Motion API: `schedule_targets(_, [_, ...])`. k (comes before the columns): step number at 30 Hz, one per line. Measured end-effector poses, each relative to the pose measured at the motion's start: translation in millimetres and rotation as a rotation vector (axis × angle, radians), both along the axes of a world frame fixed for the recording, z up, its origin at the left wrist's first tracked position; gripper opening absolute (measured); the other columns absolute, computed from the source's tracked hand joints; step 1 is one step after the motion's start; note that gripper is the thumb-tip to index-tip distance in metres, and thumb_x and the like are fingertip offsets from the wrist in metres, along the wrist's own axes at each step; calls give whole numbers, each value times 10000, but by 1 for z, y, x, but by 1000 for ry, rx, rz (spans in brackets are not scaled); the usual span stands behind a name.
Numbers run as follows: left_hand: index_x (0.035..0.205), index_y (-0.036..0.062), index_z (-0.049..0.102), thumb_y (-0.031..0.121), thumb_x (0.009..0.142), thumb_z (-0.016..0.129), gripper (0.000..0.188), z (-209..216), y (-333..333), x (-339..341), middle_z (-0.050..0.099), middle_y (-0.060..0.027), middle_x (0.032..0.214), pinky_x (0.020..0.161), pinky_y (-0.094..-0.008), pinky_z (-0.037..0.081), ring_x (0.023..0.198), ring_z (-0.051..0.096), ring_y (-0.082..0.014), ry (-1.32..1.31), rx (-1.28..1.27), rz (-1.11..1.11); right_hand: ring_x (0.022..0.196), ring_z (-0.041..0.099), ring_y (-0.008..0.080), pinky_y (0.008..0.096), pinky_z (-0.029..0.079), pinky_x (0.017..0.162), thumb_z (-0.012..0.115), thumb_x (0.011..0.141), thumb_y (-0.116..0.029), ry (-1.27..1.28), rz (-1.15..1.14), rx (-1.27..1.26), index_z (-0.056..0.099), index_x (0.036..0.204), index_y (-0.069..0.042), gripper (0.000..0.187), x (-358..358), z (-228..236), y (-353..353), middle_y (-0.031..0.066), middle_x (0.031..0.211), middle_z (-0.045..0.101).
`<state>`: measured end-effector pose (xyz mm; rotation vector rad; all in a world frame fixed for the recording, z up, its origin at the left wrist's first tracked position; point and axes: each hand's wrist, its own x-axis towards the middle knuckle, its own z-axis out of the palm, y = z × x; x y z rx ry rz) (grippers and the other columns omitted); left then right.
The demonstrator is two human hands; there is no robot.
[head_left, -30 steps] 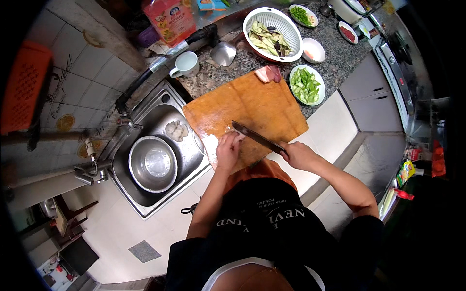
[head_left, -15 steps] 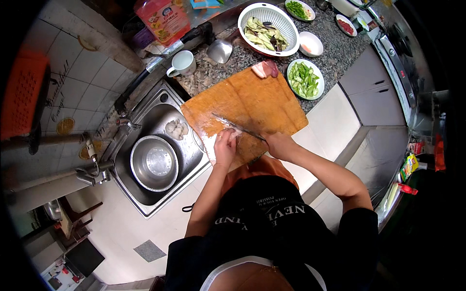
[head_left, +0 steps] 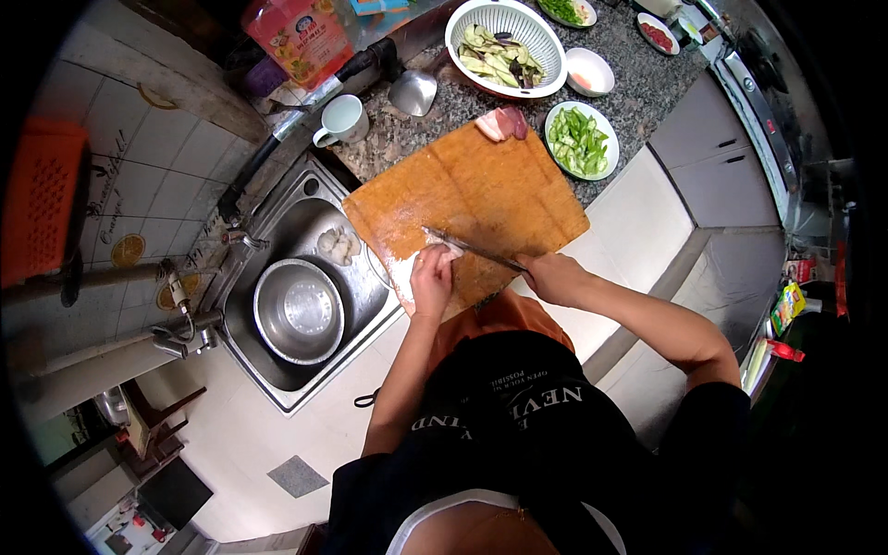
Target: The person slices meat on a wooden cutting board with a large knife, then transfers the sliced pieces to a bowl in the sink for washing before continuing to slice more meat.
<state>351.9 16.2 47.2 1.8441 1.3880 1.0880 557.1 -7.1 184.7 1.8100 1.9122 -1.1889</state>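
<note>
A wooden cutting board [head_left: 462, 185] lies at the counter's near edge, partly next to the sink. My right hand [head_left: 553, 279] is closed round the handle of a knife [head_left: 481, 253], whose blade slants up and left across the board. With bent fingers, my left hand [head_left: 432, 280] presses a small pale, wet piece of meat or seafood [head_left: 444, 242] against the board, right by the blade. My fingers cover part of that piece, so its exact kind cannot be told. On the far edge of the board sits a chunk of pink and white raw meat [head_left: 502, 123].
The steel sink [head_left: 361, 319] at left holds a metal basin [head_left: 298, 312] and pale lumps [head_left: 339, 246]. Beyond the board stand a mug [head_left: 342, 120], a metal spatula head [head_left: 413, 92], a colander [head_left: 552, 67] of sliced eggplant, a small bowl [head_left: 590, 72] and a plate [head_left: 606, 166] of cut green peppers.
My right hand has drawn the knife back toward the right and slightly down. The left hand stays by the blade, pressing the pale piece. The whole view has shifted a little.
</note>
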Motion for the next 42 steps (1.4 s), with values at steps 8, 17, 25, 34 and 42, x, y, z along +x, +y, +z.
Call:
schedule_targets(8, [892,5,582,-55,722,605,182,6,1,3,591,-163,891,713,-348,477,823,583,-323,41,15,-22,751,582,424,493,465,660,410,852,-148,55,20,136,479,1121,-56,293,-13,-35,9,240,829,605])
schedule_targets(17, [927,-1,570,-60,732,587,204,1,2,1,589,-169,907,742,-363,467,832,572,-338,53,-30,-61,758,583,425,510,460,665,432,845,-160,175,-18,292,512,1052,-29,257,-26,-56,13,238,809,607])
schedule_targets(25, [961,6,569,-66,708,584,263,1,-4,2,584,-169,907,767,-365,458,863,558,-342,70,-37,-56,728,587,412,505,461,670,458,821,-150,185,-99,316,529,1011,-42,229,-38,-75,18,210,773,615])
schedule_targets(34, [962,11,547,-66,729,614,255,0,3,6,575,-116,909,691,-305,472,797,572,-239,-19,-106,-12,741,598,379,497,448,668,458,834,-165,186,-20,409,522,1004,-58,210,-14,-81,17,195,776,614])
schedule_targets(42, [1025,32,487,-42,765,621,302,-4,34,-12,550,-59,921,639,-257,485,751,560,-133,-32,-69,112,692,583,393,490,447,621,466,858,-202,136,-65,479,519,1000,-61,207,6,-7,8,193,715,600])
